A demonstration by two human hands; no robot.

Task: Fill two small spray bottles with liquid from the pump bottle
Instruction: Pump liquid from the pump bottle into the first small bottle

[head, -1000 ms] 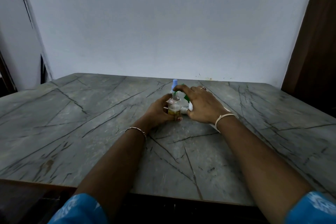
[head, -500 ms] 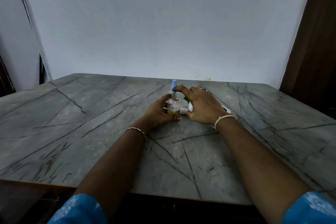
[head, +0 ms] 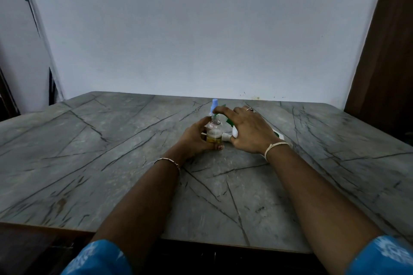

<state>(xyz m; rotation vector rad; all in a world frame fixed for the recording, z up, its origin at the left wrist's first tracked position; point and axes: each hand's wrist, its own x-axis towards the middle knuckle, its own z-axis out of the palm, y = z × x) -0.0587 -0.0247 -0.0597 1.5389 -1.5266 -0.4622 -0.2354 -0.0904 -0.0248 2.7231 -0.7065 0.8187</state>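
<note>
Plain pale wall (head: 201,40) at the back, and a grey tabletop (head: 111,163) with dark crack-like veins takes up most of the view. Both arms reach in to the middle of it.

The right hand (head: 248,131) has its grip around a white pump bottle (head: 234,133) with a green pump. The bottle is tipped over toward the left, and the index finger (head: 223,110) is stretched out on top of the pump head.

The left hand (head: 194,138) is wrapped around a small bottle (head: 214,131) standing upright on the tabletop, right beside the pump bottle. It's clear with yellowish liquid in the lower part, and the green spout sits right at its open threaded neck.

A blue cap (head: 214,104) pokes up just behind. Can't tell what it's attached to.
</note>
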